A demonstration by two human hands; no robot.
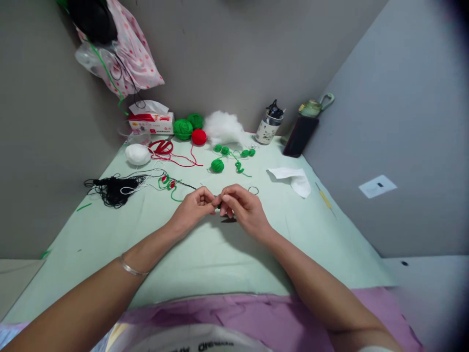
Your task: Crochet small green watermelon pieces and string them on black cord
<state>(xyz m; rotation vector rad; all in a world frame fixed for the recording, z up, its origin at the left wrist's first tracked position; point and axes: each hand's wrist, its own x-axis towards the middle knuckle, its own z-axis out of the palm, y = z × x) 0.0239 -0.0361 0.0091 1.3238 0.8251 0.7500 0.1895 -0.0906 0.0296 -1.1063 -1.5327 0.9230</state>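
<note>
My left hand (193, 208) and my right hand (244, 209) meet over the middle of the pale green table (205, 249), fingertips pinched together on something small and dark that I cannot make out. A thin black thread (183, 184) runs from the pinch left to a tangle of black thread (113, 189). A small green and red crochet piece (168, 184) lies just beyond my left hand. A small black ring (253, 190) lies beyond my right hand.
At the back stand a tissue box (151, 122), green yarn balls (183, 129), a red yarn ball (199, 137), white stuffing (223, 128) and a jar of tools (268, 128). Red scissors (161, 147), small green crochet balls (217, 165), a white tissue (293, 177) and a yellow hook (324, 197) lie around.
</note>
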